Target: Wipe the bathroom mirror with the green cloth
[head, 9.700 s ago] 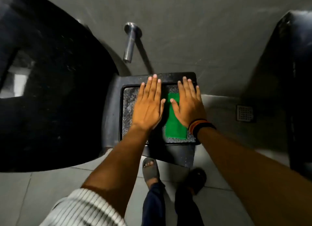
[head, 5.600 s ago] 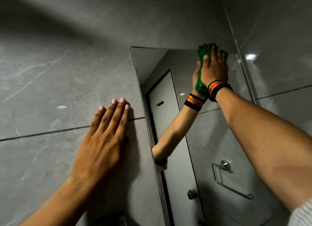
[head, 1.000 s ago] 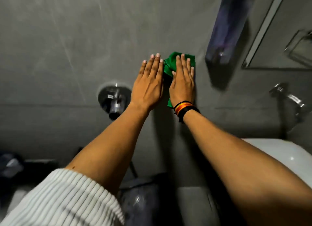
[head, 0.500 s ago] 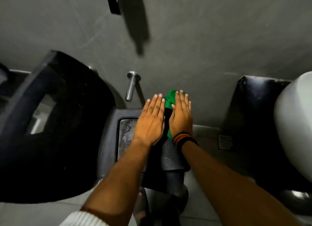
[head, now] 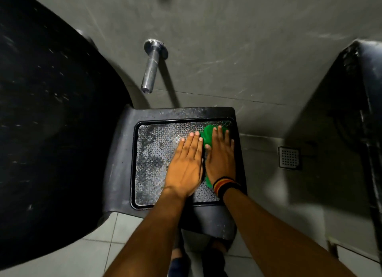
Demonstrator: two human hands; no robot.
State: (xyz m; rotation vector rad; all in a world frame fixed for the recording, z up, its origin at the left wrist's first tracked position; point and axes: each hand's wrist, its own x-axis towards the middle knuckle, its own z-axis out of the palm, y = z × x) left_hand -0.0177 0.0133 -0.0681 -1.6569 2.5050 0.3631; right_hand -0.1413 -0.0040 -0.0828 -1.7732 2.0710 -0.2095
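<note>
The green cloth (head: 207,135) lies crumpled on the right part of a black stool's textured top (head: 157,152). My right hand (head: 220,157), with bands on its wrist, presses flat on the cloth and covers most of it; green shows past the fingertips and by the wrist. My left hand (head: 187,167) rests flat on the stool top just left of it, fingers together, with nothing in it. The two hands touch side by side. The mirror is out of view.
A large black curved object (head: 51,132) fills the left side. A metal tap pipe (head: 151,70) sticks out of the grey wall above the stool. A floor drain (head: 289,158) and another dark object (head: 361,111) are to the right. My feet (head: 213,256) stand below the stool.
My view has dropped from the wall to the stool. Both hands came down with the green cloth and now lie flat on the stool top.
</note>
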